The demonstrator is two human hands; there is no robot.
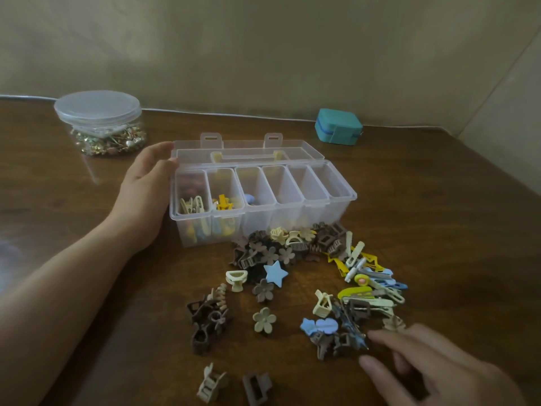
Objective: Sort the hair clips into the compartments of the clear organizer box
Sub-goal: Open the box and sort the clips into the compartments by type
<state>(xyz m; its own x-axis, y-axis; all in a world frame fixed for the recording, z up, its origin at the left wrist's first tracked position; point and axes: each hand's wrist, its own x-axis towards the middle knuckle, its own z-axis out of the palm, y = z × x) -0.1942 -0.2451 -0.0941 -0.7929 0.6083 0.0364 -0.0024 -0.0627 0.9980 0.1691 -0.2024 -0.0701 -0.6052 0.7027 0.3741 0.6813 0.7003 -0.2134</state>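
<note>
1. My left hand (146,186) rests flat against the left end wall of the clear plastic organizer box (336,197), fingers straight and relaxed, steadying it without gripping anything.

2. My right hand (433,373) hovers low in front of the box, fingers spread and loose, holding nothing; its fingertips (373,336) sit just beside the near-right edge of the loose pile of plastic hair clips (292,259). It looks blurred.

3. The box stands open, its hinged lid (248,150) laid back behind it. I judge the sorting barely begun: the leftmost compartment (190,200) holds cream and brownish clips, the next one to its right has yellow ones, the third shows a blue piece, and the three compartments further right look empty.

4. Most clips still lie on the brown wooden table (439,215) in front of the box: brown flowers and claws nearest its front wall, a pale blue star clip (275,273) just beyond them, yellow, cream and blue snap clips toward the front right, dark brown claws toward the front left.

5. Behind the box to its left stands a round clear lidded jar of small metallic bits (102,124); behind to its right, a small teal case (338,127). Neither blocks my reach.

6. The tangle itself is the hindrance, I think; claws may snag neighbours when lifted.
</note>
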